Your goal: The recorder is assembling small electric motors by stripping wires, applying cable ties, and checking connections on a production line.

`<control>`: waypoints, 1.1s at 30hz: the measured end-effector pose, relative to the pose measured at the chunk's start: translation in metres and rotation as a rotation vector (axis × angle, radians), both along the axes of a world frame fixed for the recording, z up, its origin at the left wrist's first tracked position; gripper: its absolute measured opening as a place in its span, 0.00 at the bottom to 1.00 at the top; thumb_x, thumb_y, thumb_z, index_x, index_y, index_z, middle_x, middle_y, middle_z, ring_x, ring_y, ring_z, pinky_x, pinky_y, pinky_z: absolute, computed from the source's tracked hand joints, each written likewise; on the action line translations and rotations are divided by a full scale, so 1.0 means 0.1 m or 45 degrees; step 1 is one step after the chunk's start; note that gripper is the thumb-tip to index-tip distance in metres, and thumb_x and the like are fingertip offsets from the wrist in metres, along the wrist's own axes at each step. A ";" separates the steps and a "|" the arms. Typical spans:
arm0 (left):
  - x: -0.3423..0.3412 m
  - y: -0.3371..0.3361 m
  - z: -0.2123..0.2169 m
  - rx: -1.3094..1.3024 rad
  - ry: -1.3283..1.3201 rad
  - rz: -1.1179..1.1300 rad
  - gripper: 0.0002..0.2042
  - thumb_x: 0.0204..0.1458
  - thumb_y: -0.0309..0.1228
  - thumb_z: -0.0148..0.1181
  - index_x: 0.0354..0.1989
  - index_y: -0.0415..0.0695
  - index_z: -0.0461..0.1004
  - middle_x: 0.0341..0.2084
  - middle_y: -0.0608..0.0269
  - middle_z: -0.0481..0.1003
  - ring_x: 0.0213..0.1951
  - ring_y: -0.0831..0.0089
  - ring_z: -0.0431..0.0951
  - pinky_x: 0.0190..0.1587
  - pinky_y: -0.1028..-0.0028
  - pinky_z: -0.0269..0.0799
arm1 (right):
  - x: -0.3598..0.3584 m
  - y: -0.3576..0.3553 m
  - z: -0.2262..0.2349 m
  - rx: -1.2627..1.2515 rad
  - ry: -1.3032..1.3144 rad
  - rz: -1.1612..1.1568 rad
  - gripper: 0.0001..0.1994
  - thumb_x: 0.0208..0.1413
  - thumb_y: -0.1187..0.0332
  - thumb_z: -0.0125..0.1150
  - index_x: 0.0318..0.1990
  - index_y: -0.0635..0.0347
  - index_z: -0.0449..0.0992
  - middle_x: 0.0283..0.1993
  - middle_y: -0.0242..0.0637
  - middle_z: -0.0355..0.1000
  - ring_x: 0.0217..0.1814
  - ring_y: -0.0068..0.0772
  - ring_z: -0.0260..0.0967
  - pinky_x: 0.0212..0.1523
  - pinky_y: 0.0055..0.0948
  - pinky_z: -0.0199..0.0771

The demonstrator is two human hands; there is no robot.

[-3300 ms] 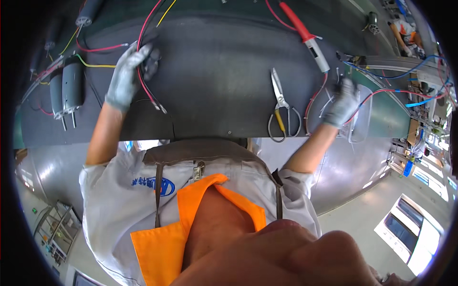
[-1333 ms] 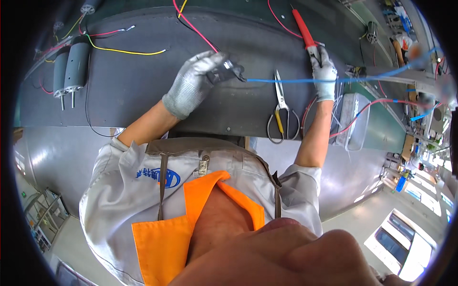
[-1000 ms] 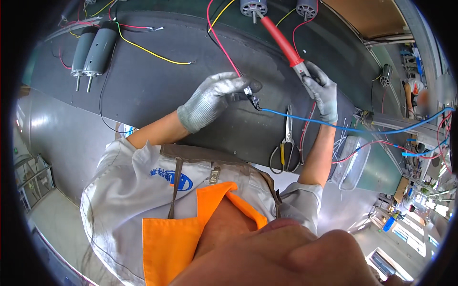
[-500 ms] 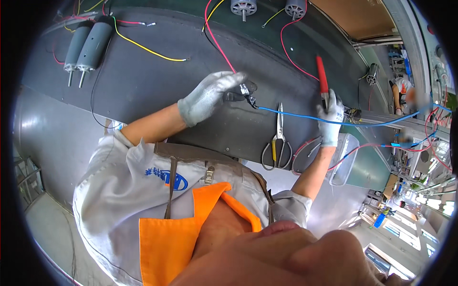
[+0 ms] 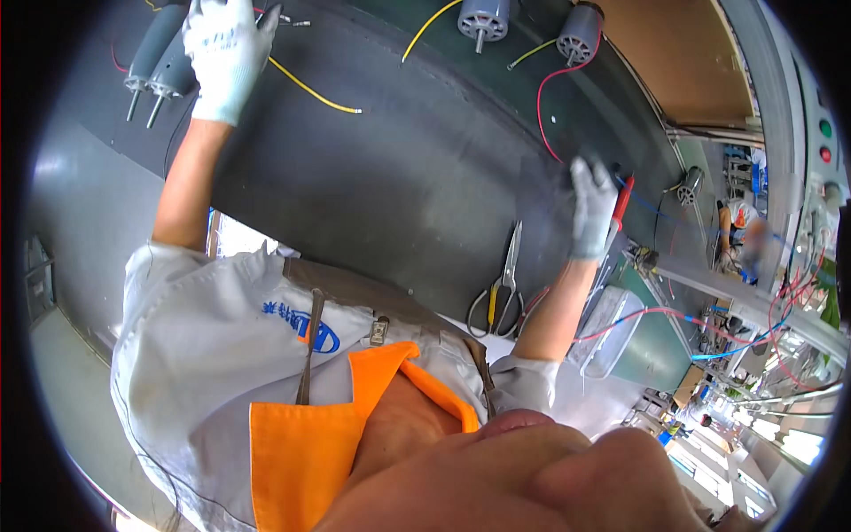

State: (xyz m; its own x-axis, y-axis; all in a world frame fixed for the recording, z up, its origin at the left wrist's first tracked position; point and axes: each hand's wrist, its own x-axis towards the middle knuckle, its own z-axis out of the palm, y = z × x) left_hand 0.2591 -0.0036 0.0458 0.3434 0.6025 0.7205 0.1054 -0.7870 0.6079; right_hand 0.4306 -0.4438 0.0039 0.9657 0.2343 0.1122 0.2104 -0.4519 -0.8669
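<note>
My gloved left hand (image 5: 223, 66) reaches over two grey cylindrical motors (image 5: 170, 71) at the upper left, its thumb spread away from the fingers. The top edge cuts off some fingertips. Beside that thumb are wire ends with metal terminals (image 5: 300, 23), and a yellow wire (image 5: 310, 91) runs out from under the hand. My gloved right hand (image 5: 592, 208) is raised above the bench's right side, fingers blurred by motion. A red-handled tool (image 5: 624, 202) lies along its outer side, seemingly gripped; the hold is partly hidden. Scissors (image 5: 505, 288) with a yellow-marked handle lie below and left of that hand.
Two more motors, one grey (image 5: 483, 19) and one darker (image 5: 581, 34), stand at the far side, with a red wire (image 5: 542, 106) trailing. A clear plastic bin (image 5: 612, 332) sits at the right, crossed by red and blue wires. A metal frame rail (image 5: 745, 306) runs beyond it.
My left hand has let go of the wire joint and moved far left to the motors. The blue wire has swung right, out of the middle. The red-handled tool has tilted right and dropped lower.
</note>
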 end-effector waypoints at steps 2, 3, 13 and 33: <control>-0.04 -0.03 -0.08 0.257 -0.205 -0.170 0.24 0.51 0.33 0.67 0.56 0.40 0.72 0.51 0.50 0.74 0.53 0.52 0.74 0.54 0.58 0.72 | 0.55 0.52 0.13 -0.074 -0.095 -0.084 0.29 0.61 0.69 0.64 0.68 0.67 0.65 0.48 0.40 0.78 0.38 0.23 0.76 0.41 0.24 0.79; -0.05 -0.16 -0.04 0.760 0.302 0.120 0.20 0.52 0.30 0.65 0.55 0.42 0.73 0.52 0.51 0.74 0.53 0.50 0.74 0.54 0.57 0.71 | 0.88 0.68 0.11 0.080 0.029 -0.115 0.35 0.60 0.70 0.64 0.72 0.64 0.57 0.51 0.42 0.76 0.38 0.28 0.77 0.42 0.27 0.81; 1.13 -1.06 -0.37 -0.028 0.279 -1.096 0.19 0.58 0.32 0.58 0.58 0.47 0.70 0.46 0.51 0.73 0.48 0.51 0.76 0.52 0.57 0.73 | 1.82 1.23 -0.27 0.596 0.417 0.086 0.30 0.56 0.80 0.61 0.67 0.52 0.65 0.40 0.36 0.76 0.39 0.29 0.77 0.24 0.25 0.75; -0.11 -1.27 -0.74 0.213 0.489 -1.179 0.23 0.62 0.38 0.53 0.63 0.40 0.66 0.57 0.41 0.68 0.59 0.45 0.69 0.61 0.56 0.67 | -1.21 1.20 0.00 -1.021 -1.069 0.411 0.29 0.48 0.72 0.61 0.63 0.50 0.72 0.61 0.46 0.71 0.67 0.51 0.64 0.67 0.58 0.60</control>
